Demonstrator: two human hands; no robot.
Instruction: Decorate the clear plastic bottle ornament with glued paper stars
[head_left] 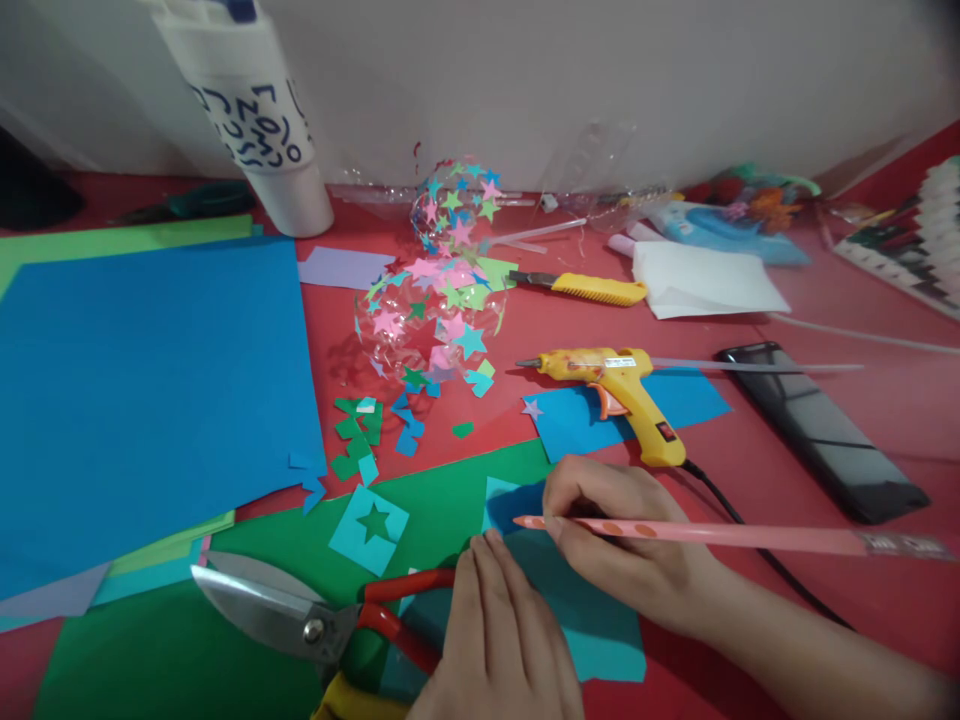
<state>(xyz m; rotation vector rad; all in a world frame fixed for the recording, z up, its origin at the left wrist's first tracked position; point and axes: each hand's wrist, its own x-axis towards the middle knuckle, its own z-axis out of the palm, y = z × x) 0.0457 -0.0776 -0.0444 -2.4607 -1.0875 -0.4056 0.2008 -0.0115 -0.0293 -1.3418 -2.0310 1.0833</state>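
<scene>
A pink pencil (712, 533) with oval dimples is pinched in my right hand (622, 520). Its tip hovers near or touches the upper part of a teal paper sheet (600, 630); contact is unclear. My left hand (506, 640) lies flat on that paper, fingers straight and side by side. Beneath and left of this hand sit scissors (315, 625) with red and yellow handles, blades apart, partly covered. A small light-blue square (349, 520) with a star-shaped cutout lies on green paper (150, 660) above the blades.
Behind my right hand lie a yellow glue gun (600, 375), its cord, and a phone (825, 430). Farther back are a yellow cutter knife (592, 288), a clear star-covered object (442, 310) and a white bottle (255, 120). Blue sheets (165, 400) fill the left; paper scraps (356, 440) lie mid-table.
</scene>
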